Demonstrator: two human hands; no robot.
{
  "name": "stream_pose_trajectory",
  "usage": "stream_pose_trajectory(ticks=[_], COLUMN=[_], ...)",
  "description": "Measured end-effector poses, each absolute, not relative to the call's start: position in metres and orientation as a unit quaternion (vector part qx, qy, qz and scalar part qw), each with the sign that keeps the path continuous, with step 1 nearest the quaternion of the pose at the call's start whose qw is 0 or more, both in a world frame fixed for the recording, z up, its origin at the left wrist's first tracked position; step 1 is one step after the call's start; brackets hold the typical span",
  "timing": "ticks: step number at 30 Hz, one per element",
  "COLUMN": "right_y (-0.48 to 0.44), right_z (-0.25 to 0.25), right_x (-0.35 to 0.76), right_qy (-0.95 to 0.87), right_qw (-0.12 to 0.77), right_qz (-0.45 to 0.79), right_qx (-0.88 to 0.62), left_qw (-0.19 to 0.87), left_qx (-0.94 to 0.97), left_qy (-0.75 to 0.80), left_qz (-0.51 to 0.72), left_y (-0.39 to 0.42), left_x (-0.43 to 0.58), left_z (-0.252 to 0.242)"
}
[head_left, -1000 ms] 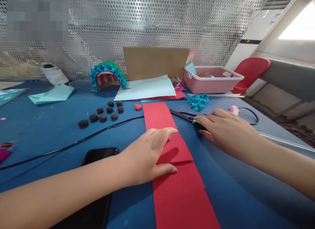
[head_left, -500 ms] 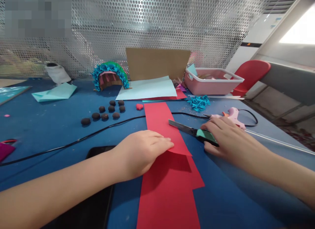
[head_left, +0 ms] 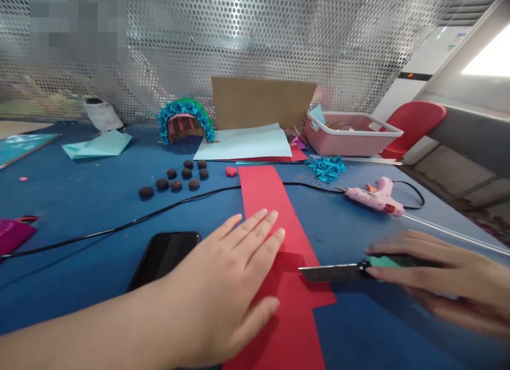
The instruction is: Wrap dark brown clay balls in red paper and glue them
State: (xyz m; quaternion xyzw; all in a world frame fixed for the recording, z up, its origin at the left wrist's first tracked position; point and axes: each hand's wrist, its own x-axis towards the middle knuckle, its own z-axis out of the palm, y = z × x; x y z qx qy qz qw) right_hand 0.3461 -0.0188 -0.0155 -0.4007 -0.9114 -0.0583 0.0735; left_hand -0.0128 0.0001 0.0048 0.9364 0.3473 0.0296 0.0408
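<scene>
Now, red paper strips (head_left: 265,192): layered with uneven edges, running from mid-view down to 6 o'clock, 12 being the far side of the blue table (head_left: 95,266).
Left hand (head_left: 233,274): at 6 o'clock, palm down on the strips, fingers spread, covering part of the red.
Right hand (head_left: 462,280): at 4 o'clock, blurred, wrapped around the green-and-black handle of the cutter knife (head_left: 330,273).
Blade: pointing to 9 o'clock, overlapping the strips' right edge; impossible to tell whether touching.
Black cord (head_left: 171,206): crossing from 8 o'clock, lost at the strips' left edge, reappearing on the right near the glue gun (head_left: 376,196) at 3.
Phone (head_left: 167,256): at 8 o'clock, partly hidden by the left forearm.
Dark balls (head_left: 186,173): nine, clustered at 9 o'clock.
Small red lump (head_left: 231,171): just beside the strips' far left corner.
Blue crumpled paper (head_left: 329,169): near 3 o'clock.
Pink basket (head_left: 346,145): between 2 and 3.
Pale blue sheet (head_left: 247,142): at 12, before an upright brown board (head_left: 263,102).
Blue-trimmed arch (head_left: 164,123): at 10.
</scene>
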Motion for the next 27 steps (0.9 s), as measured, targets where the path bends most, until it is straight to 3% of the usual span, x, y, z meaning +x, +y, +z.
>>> stream_pose_trajectory(ticks=[8,20,27], right_y=[-0.004,0.028,0.033], right_z=[-0.003,-0.015,-0.019], right_x=[0.305,0.285,0.289], right_qy=[-0.945,-0.947,-0.945], right_qw=[0.041,0.080,0.053], right_qz=[-0.069,-0.053,-0.031], right_qx=[-0.318,-0.305,-0.320], left_qw=[0.246,0.232,0.232], left_qx=[0.915,0.899,0.900], left_qy=[0.311,0.369,0.367], left_qz=[-0.077,-0.040,-0.031], left_y=[0.002,0.000,0.004], left_x=[0.004,0.006,0.001], left_z=[0.009,0.001,-0.007])
